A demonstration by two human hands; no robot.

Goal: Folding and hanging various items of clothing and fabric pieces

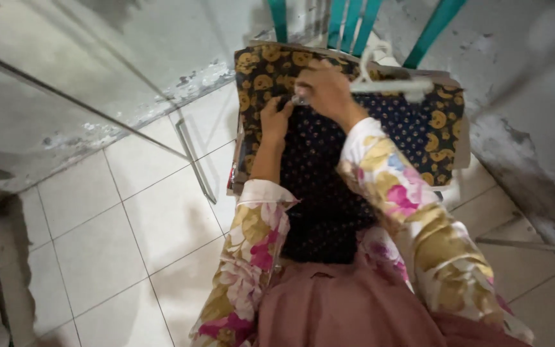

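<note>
A dark navy garment point(319, 193) with yellow floral trim lies spread over a chair seat and hangs down toward my lap. My left hand point(275, 119) presses on the cloth near its upper edge, fingers curled against it. My right hand point(325, 90) sits just above, pinching a small shiny object against the fabric; what it is stays too small to tell. A white plastic hanger point(390, 83) lies across the garment, right of my right hand. Both my sleeves are floral.
Teal chair slats point(351, 22) rise behind the garment. A glass panel with a metal handle point(195, 157) stands at the left. White floor tiles point(130, 238) stretch below; a stained grey wall point(534, 128) is at the right. Pink cloth point(348, 308) covers my lap.
</note>
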